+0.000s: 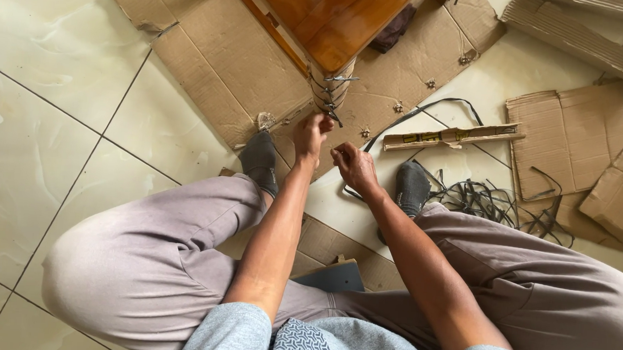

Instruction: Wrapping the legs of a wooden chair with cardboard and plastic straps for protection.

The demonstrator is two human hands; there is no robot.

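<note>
Crouching on flattened cardboard, a person is pinching both the left hand and right hand shut on thin black strapping binding a wooden furniture leg, risking a snapping band whipping fingers.

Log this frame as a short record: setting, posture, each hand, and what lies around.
setting: glossy tiled floor with flattened cardboard spread on it
posture: person squatting, in grey socks
left hand: at the strap-wrapped wooden furniture leg, fingers pinched at the wrapping
right hand: just beside it, fingers closed, contents too small to tell
nearby: pile of cut black straps, a narrow cardboard strip, more cardboard pieces at the right
</note>
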